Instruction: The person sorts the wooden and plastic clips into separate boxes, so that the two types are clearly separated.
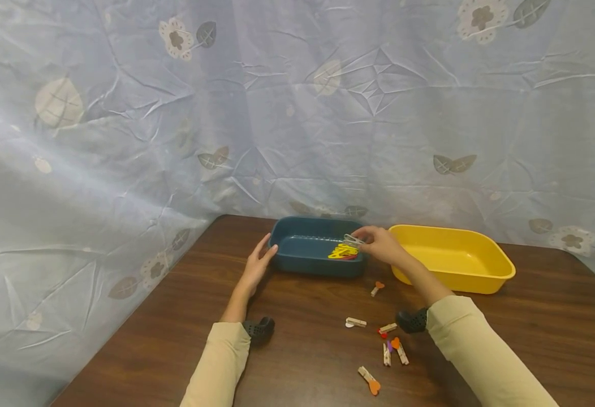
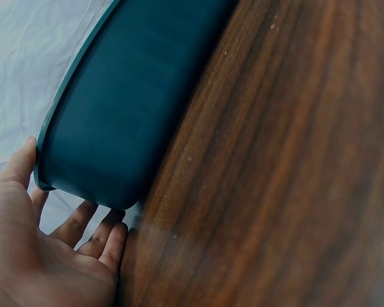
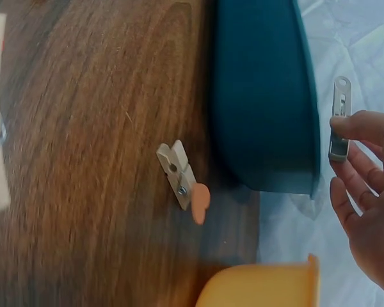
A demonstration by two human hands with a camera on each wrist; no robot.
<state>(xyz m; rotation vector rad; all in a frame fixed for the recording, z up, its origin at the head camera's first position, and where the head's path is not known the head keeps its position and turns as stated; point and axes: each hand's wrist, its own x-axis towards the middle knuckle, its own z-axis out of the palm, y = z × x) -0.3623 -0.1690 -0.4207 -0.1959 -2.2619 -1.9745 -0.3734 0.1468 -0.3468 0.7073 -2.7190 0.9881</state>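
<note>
My right hand (image 1: 379, 244) pinches a silver metal clothespin (image 3: 340, 118) between thumb and fingers, above the right end of a dark blue basin (image 1: 318, 267). In the head view, yellow clothespins (image 1: 342, 251) and something red lie inside the basin below that hand. At the basin's left end is my left hand (image 1: 257, 268). Its thumb and fairly straight fingers touch the rim and outer wall, as the left wrist view (image 2: 57, 256) shows from close by. A wooden clothespin with an orange heart (image 1: 377, 288) lies on the table just in front of the basin.
A yellow basin (image 1: 486, 282) stands to the right of the blue one, partly behind my right forearm. Several wooden clothespins with coloured hearts, one with a white heart (image 1: 356, 322), lie scattered on the brown table (image 1: 297, 362). A patterned curtain (image 1: 297, 141) hangs behind.
</note>
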